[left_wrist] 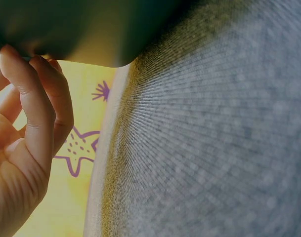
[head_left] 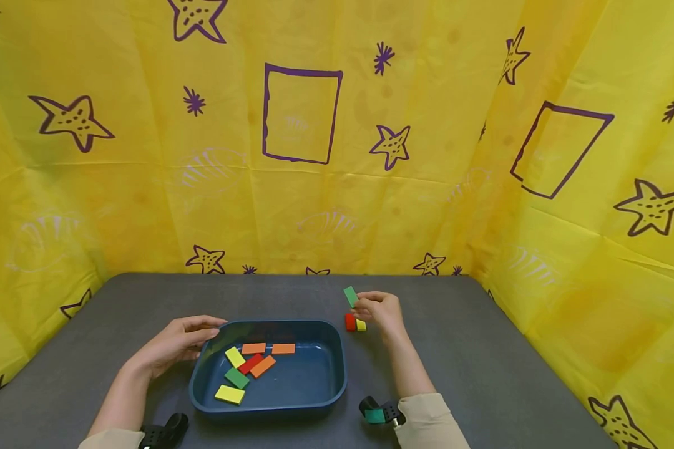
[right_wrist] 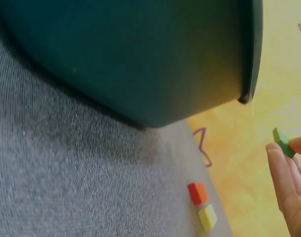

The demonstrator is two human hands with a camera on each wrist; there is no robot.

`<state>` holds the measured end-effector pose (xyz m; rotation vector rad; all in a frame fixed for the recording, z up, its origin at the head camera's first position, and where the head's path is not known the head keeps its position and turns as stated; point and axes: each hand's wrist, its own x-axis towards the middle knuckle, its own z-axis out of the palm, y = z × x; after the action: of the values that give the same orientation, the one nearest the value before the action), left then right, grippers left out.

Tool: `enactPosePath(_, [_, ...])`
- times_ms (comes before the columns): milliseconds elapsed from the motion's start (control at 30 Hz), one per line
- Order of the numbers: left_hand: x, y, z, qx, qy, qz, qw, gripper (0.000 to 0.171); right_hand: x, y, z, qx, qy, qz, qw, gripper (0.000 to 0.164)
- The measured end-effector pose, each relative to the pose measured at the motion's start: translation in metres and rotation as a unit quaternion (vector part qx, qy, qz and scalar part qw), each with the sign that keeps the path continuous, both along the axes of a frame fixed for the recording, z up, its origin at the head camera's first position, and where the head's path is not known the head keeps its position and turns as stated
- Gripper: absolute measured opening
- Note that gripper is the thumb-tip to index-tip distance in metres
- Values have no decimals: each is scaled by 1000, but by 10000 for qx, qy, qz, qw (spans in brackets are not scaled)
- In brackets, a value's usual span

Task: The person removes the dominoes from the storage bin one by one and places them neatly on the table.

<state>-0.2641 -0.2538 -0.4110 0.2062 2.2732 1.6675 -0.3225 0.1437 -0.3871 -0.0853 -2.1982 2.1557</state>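
Observation:
Between thumb and fingers my right hand (head_left: 377,310) pinches a green block (head_left: 351,297), a thin rectangular piece. It is raised off the table in the right wrist view, where the green block (right_wrist: 283,142) shows near the fingertips. Under that hand, a red block (head_left: 351,322) and a yellow block (head_left: 361,325) lie side by side on the table. My left hand (head_left: 182,342) holds the upper left corner of a dark blue tray (head_left: 320,399), fingers at its rim. Inside the tray lie several blocks, among them a yellow block (head_left: 229,395) and an orange block (head_left: 263,366).
The dark grey table (head_left: 292,296) ends at a yellow curtain (head_left: 326,206) with purple drawings, behind and at both sides. A black wrist strap (head_left: 382,411) sits by the right sleeve, another strap (head_left: 165,431) by the left.

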Motion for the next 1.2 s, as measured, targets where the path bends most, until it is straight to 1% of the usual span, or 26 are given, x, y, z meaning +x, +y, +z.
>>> enactPosePath(267, [-1, -1, -1, -38, 0, 4, 10000, 53, -5, 10, -8, 35, -257, -115, 9996, 25])
enactPosePath(367, [-1, 0, -1, -70, -8, 38, 10000, 53, -7, 15, -12, -15, -267, -182, 9995, 26])
enactPosePath(500, [-1, 1, 0, -101, -7, 71, 9999, 54, -10, 23, -18, -56, -307, -341, 9989, 28])
enactPosePath(733, [0, 1, 1, -106, -6, 55, 9999, 54, -11, 32, -26, 14, -534, -603, 9967, 30])
enactPosePath(900, [0, 1, 1, -142, -72, 151, 9998, 53, -11, 36, -30, 118, -685, -632, 9956, 31])
enactPosePath(1067, [0, 0, 0, -123, -50, 118, 9998, 54, -12, 38, -34, 208, -862, -592, 9943, 31])
enactPosePath(1200, [0, 0, 0, -127, -56, 113, 9998, 54, -12, 41, -37, 273, -950, -665, 9929, 30])
